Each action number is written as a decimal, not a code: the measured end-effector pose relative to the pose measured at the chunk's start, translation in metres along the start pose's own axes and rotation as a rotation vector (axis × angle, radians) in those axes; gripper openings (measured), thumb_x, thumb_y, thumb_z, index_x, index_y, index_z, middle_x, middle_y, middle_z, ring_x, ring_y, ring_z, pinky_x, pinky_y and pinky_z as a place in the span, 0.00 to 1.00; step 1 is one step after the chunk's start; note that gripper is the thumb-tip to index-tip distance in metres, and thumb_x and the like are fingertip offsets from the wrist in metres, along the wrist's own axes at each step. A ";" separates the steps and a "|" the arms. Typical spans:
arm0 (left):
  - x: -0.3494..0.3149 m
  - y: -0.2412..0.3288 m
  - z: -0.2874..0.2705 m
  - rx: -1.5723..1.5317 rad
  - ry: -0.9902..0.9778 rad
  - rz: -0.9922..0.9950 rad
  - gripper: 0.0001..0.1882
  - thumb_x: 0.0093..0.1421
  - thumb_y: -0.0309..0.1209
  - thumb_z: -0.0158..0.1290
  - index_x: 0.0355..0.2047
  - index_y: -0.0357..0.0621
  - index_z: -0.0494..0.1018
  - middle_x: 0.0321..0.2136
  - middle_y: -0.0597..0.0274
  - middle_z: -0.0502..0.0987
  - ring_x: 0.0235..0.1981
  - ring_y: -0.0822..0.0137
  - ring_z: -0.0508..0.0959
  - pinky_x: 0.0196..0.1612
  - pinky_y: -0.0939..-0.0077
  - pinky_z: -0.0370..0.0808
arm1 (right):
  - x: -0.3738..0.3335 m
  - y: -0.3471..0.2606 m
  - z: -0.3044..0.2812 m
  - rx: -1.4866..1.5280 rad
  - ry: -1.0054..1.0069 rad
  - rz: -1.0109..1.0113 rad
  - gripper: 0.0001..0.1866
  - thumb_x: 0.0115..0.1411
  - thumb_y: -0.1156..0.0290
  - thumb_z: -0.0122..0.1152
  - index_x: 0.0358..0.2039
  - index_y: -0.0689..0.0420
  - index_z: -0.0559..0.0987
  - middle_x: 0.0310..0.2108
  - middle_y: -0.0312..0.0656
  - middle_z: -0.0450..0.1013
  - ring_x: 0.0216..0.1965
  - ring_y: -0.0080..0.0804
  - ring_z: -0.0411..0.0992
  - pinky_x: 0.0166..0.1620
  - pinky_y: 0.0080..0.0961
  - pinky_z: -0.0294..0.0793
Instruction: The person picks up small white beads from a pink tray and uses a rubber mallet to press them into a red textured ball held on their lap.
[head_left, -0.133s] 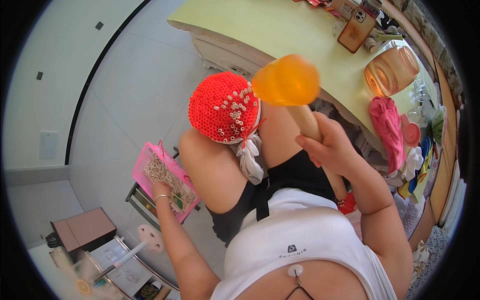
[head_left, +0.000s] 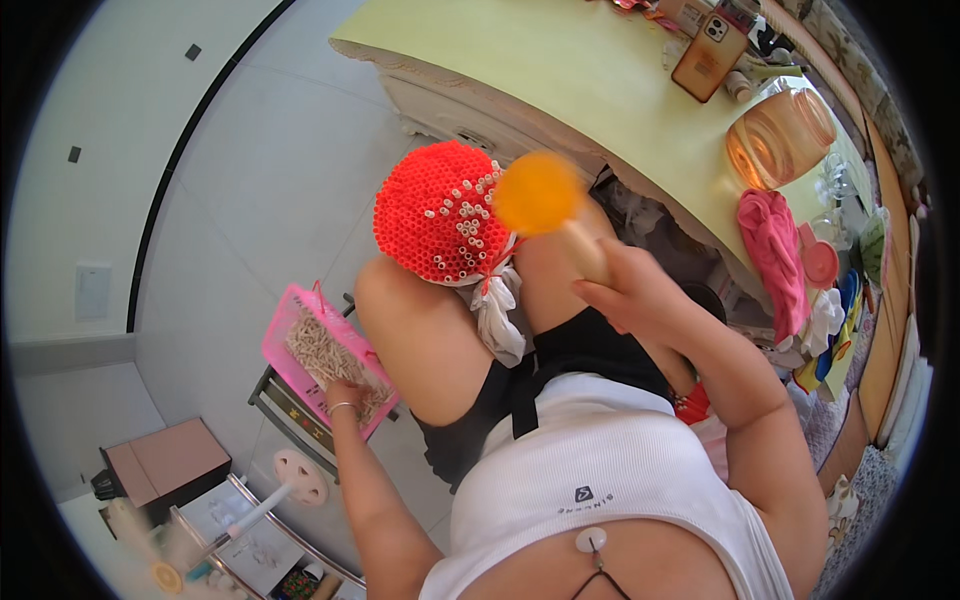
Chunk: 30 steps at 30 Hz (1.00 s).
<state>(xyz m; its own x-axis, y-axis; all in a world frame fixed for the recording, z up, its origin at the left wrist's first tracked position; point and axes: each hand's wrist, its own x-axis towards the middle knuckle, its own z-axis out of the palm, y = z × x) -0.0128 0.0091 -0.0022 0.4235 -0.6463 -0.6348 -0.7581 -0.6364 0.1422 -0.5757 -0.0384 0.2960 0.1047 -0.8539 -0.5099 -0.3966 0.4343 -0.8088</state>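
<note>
My right hand (head_left: 640,285) is wrapped round the pale handle of a mallet (head_left: 540,194) with a round orange head, slightly blurred by motion. The mallet's head is beside the right edge of a bundle of red tubes (head_left: 425,205) between my knees. Several tubes on its right side have whitish pieces in them. A white cloth tied with red string hangs off the bundle toward me. At the left, my left hand (head_left: 345,393) reaches into a pink basket (head_left: 278,343) of small beige sticks (head_left: 318,345). Its fingers are mostly hidden among them.
The pink basket rests on a dark stool (head_left: 275,400). A pale green table (head_left: 560,70) on the right holds a phone (head_left: 710,57), an amber jar (head_left: 780,140) and a pink cloth (head_left: 772,262). Lower left are a brown box (head_left: 167,458) and a shelf (head_left: 245,530).
The mallet's head has moved down and left, closer to the red tubes, with my right hand. My left hand has shifted right and nearer within the basket.
</note>
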 end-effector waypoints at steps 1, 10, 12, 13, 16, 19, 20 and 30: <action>0.001 0.021 -0.007 0.063 0.045 0.036 0.12 0.43 0.30 0.66 0.28 0.36 0.82 0.21 0.48 0.81 0.24 0.55 0.83 0.34 0.66 0.80 | 0.015 0.001 0.003 -0.065 -0.027 0.028 0.09 0.64 0.70 0.59 0.37 0.62 0.70 0.18 0.32 0.64 0.14 0.18 0.65 0.18 0.19 0.64; -0.006 0.029 0.005 0.010 0.271 0.172 0.13 0.41 0.31 0.67 0.28 0.38 0.82 0.26 0.46 0.81 0.29 0.53 0.83 0.36 0.64 0.78 | -0.016 -0.021 -0.011 0.262 0.045 -0.131 0.10 0.63 0.69 0.60 0.34 0.61 0.69 0.17 0.35 0.67 0.15 0.19 0.66 0.18 0.21 0.66; -0.002 0.048 0.008 0.004 0.128 0.091 0.13 0.43 0.32 0.67 0.29 0.40 0.82 0.27 0.47 0.82 0.31 0.54 0.83 0.37 0.64 0.78 | -0.009 -0.001 -0.008 0.269 -0.003 -0.144 0.10 0.63 0.69 0.59 0.35 0.61 0.70 0.18 0.35 0.68 0.15 0.19 0.67 0.19 0.21 0.66; -0.003 0.058 0.011 0.005 0.056 0.051 0.13 0.43 0.33 0.67 0.30 0.41 0.83 0.28 0.48 0.82 0.32 0.54 0.83 0.37 0.64 0.78 | 0.003 0.018 -0.003 0.044 0.083 -0.270 0.10 0.63 0.70 0.59 0.37 0.61 0.70 0.19 0.35 0.68 0.14 0.19 0.66 0.18 0.20 0.66; 0.006 0.041 0.002 0.467 0.201 0.073 0.15 0.44 0.36 0.67 0.32 0.42 0.83 0.31 0.50 0.83 0.34 0.57 0.84 0.38 0.66 0.79 | 0.023 0.004 0.008 -0.107 0.022 -0.292 0.10 0.63 0.70 0.60 0.38 0.62 0.70 0.20 0.36 0.67 0.14 0.19 0.65 0.18 0.20 0.65; -0.002 0.076 0.005 0.696 0.050 0.121 0.17 0.45 0.38 0.67 0.34 0.43 0.84 0.33 0.53 0.84 0.36 0.58 0.84 0.39 0.68 0.79 | 0.009 -0.020 -0.013 0.216 -0.134 -0.020 0.10 0.63 0.70 0.60 0.38 0.62 0.70 0.20 0.36 0.67 0.14 0.19 0.65 0.19 0.20 0.65; -0.005 0.081 0.007 0.768 0.022 0.132 0.17 0.45 0.37 0.67 0.34 0.43 0.84 0.33 0.53 0.84 0.36 0.58 0.84 0.39 0.68 0.79 | 0.006 -0.012 -0.014 0.225 -0.061 -0.080 0.10 0.64 0.70 0.60 0.37 0.61 0.69 0.19 0.34 0.66 0.14 0.18 0.65 0.18 0.19 0.65; 0.022 0.006 -0.014 -0.242 -0.157 -0.133 0.11 0.47 0.29 0.65 0.33 0.41 0.83 0.29 0.53 0.83 0.31 0.61 0.83 0.36 0.68 0.79 | 0.002 0.027 -0.029 0.429 0.012 -0.062 0.13 0.63 0.67 0.61 0.36 0.63 0.68 0.15 0.34 0.66 0.13 0.19 0.64 0.18 0.20 0.64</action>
<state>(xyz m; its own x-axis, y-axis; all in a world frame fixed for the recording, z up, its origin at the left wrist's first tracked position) -0.0013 -0.0153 -0.0047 0.4149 -0.4900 -0.7667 -0.5534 -0.8047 0.2148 -0.6124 -0.0370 0.2818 0.1051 -0.8840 -0.4554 0.0258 0.4602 -0.8874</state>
